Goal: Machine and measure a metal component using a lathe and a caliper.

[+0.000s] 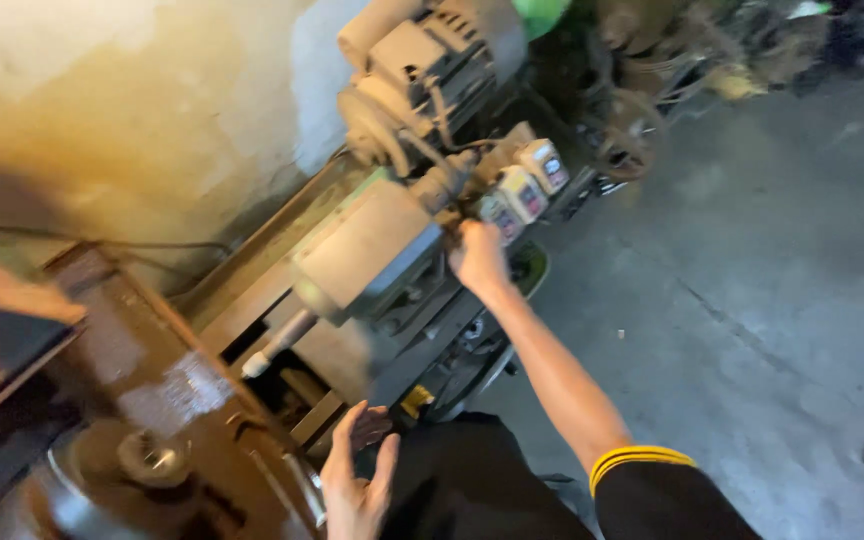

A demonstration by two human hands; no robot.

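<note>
Over at the machine, our right hand (479, 258) is stretched out to the row of switch boxes (522, 190) under the motor (432, 70), fingers curled against the nearest one; whether it actually grips anything we can't tell. Left hand (357, 480) hangs open and empty near the machine's edge (252, 440). We'd press squarely with one fingertip and keep the sleeve off the pulley (377, 130).

The motor (432, 70) sits behind the switch boxes (522, 190) — machine housing (367, 250) to their left, wall (102, 110) beyond.
</note>
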